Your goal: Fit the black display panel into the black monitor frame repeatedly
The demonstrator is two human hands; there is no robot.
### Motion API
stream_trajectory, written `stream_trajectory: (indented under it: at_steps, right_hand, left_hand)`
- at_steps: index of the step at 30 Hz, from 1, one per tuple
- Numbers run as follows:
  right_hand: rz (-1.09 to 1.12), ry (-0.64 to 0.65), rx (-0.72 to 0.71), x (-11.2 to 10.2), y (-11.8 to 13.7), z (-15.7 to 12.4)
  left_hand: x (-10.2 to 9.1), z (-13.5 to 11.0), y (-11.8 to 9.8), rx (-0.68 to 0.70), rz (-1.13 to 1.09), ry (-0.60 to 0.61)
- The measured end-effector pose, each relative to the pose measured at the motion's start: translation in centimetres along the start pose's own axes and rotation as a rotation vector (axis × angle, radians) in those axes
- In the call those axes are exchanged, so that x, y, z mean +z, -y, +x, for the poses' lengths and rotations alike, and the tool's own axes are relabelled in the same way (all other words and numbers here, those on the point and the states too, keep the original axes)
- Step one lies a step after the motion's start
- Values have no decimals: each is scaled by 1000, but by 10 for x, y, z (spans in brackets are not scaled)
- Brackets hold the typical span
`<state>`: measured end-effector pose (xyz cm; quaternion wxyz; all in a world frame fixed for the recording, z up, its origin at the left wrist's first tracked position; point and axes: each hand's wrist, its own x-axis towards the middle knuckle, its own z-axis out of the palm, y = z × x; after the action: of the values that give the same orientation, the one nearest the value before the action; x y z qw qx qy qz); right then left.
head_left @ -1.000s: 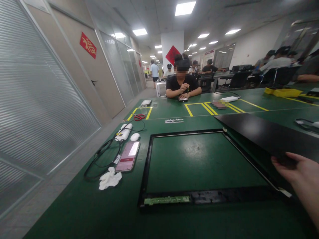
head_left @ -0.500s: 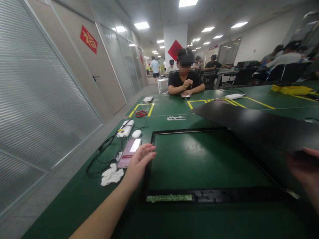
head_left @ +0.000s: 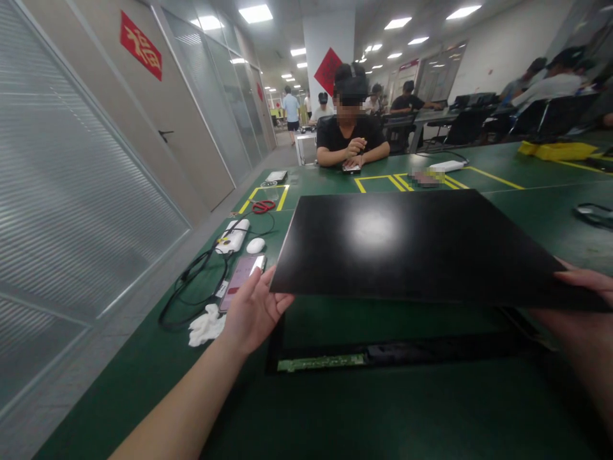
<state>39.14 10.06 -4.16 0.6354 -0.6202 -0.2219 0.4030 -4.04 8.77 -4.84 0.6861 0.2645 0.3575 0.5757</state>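
Nearest: black frame (head_left: 431,350) laid flat on the green table (head_left: 383,409), with a green circuit strip (head_left: 320,363) exposed on its near bar. Black panel (head_left: 407,255) is held above the frame, wholly out of it; separation judged complete, panel not set down. Its near left corner is held loosely by the half-curled left hand (head_left: 256,313); the right corner is gripped by the right hand (head_left: 575,332), thumb on top, fingers mostly hidden. State of panel's underside cannot be told. Beyond, red-handled scissors (head_left: 264,206) are left unused.
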Motion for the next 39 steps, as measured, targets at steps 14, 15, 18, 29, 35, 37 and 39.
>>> stream_trajectory:
  at_steps: [14, 15, 18, 29, 35, 37, 39]
  right_hand:
    - [5, 194, 244, 0, -4, 12]
    - [4, 202, 258, 0, -6, 16]
    - [-46, 248, 214, -1, -13, 25]
    - [-271, 136, -65, -6, -24, 35]
    - [-250, 91, -101, -4, -23, 31]
    - [-263, 73, -104, -3, -23, 30]
    - [-273, 67, -110, -3, -23, 30]
  left_hand:
    - [7, -16, -7, 103, 154, -145]
    - [7, -17, -8, 119, 154, -130]
    - [6, -21, -10, 162, 160, -103]
    - [7, -22, 0, 156, 207, -139]
    - [6, -24, 4, 102, 221, -122]
    - [5, -23, 6, 84, 221, -120]
    - [3, -22, 7, 70, 220, -121]
